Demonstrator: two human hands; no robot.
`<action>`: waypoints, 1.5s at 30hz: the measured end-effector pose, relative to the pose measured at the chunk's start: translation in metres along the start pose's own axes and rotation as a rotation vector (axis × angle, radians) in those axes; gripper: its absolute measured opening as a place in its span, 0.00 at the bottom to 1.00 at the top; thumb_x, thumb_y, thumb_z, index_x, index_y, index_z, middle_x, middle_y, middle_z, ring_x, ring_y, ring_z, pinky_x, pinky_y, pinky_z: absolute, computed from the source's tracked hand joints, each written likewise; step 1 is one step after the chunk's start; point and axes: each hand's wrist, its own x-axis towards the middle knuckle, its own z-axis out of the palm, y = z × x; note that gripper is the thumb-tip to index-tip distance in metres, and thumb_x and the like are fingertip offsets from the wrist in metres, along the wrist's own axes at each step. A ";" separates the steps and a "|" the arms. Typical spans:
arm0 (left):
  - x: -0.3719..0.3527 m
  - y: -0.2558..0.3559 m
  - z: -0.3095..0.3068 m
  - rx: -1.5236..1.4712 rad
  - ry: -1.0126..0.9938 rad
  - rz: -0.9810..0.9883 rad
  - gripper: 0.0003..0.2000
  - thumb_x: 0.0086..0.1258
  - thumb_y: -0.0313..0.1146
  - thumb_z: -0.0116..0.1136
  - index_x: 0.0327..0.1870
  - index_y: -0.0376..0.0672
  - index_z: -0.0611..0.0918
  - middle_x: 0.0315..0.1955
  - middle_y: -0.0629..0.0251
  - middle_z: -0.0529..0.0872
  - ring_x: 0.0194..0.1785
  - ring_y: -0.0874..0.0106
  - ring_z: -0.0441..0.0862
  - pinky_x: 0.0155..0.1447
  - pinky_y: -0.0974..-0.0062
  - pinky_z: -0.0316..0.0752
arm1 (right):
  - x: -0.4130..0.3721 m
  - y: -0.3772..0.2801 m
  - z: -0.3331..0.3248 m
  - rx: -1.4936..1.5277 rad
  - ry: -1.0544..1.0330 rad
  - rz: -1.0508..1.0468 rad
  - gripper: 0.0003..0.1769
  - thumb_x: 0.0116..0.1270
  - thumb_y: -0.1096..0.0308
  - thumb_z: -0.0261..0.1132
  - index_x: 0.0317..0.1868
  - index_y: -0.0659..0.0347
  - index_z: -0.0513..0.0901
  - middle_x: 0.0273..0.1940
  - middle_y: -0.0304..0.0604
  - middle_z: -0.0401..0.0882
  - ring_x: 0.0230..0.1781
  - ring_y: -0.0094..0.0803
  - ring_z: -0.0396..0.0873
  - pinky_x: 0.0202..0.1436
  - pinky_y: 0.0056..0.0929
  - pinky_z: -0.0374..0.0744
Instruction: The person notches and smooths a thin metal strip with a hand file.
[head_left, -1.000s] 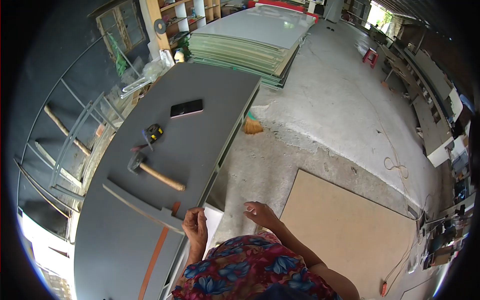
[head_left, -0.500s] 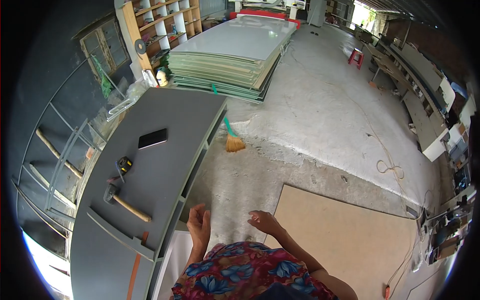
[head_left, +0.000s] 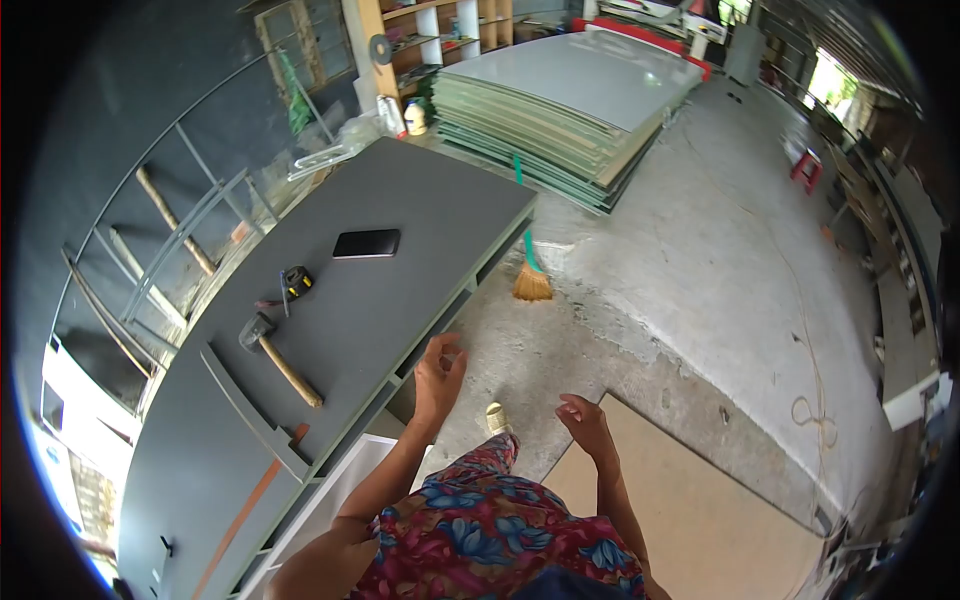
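My left hand hangs in the air beside the long edge of a dark grey panel table, its fingers loosely bent and nothing in them. Over the floor, near the corner of a tan board, my right hand is also empty, fingers slightly curled. On the grey surface lie a hammer with a wooden handle, a black-and-yellow tape measure, a thin screwdriver-like tool and a black phone. A curved grey strip rests nearer to me, by a reddish-brown strip.
A straw broom with a green handle stands against the table's far end. Beyond it rises a stack of large panels. A red stool and a loose cable are on the concrete floor to the right. Shelves stand behind.
My view has turned left, and the table and broom sit further right in it. A foot in a light shoe now shows ahead of me. Both hands stay empty.
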 end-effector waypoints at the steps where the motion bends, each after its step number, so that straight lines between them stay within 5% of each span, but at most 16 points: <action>1: 0.005 -0.001 0.003 0.002 0.007 -0.015 0.15 0.64 0.25 0.61 0.51 0.37 0.78 0.33 0.60 0.86 0.24 0.77 0.77 0.30 0.76 0.73 | 0.005 0.001 -0.002 -0.009 -0.016 0.009 0.21 0.65 0.64 0.67 0.54 0.67 0.81 0.40 0.53 0.86 0.39 0.38 0.85 0.45 0.32 0.82; 17: 0.134 -0.013 0.093 -0.069 0.021 -0.089 0.14 0.65 0.24 0.60 0.51 0.36 0.78 0.32 0.63 0.84 0.23 0.81 0.73 0.29 0.80 0.70 | 0.171 -0.014 -0.040 -0.007 -0.104 0.064 0.21 0.66 0.64 0.67 0.56 0.66 0.80 0.42 0.49 0.86 0.43 0.31 0.84 0.49 0.29 0.80; 32: 0.203 -0.018 0.188 -0.134 -0.106 -0.147 0.14 0.66 0.23 0.60 0.52 0.39 0.78 0.33 0.64 0.83 0.25 0.81 0.73 0.30 0.82 0.70 | 0.261 0.062 -0.078 0.109 -0.112 0.078 0.18 0.68 0.66 0.65 0.54 0.68 0.80 0.39 0.47 0.86 0.38 0.28 0.84 0.43 0.28 0.81; 45: 0.313 0.025 0.371 -0.132 -0.223 -0.060 0.13 0.67 0.25 0.58 0.51 0.34 0.78 0.31 0.63 0.82 0.26 0.79 0.77 0.27 0.79 0.74 | 0.411 0.111 -0.204 0.193 0.003 0.070 0.17 0.67 0.60 0.66 0.49 0.65 0.83 0.35 0.46 0.86 0.33 0.29 0.85 0.39 0.29 0.81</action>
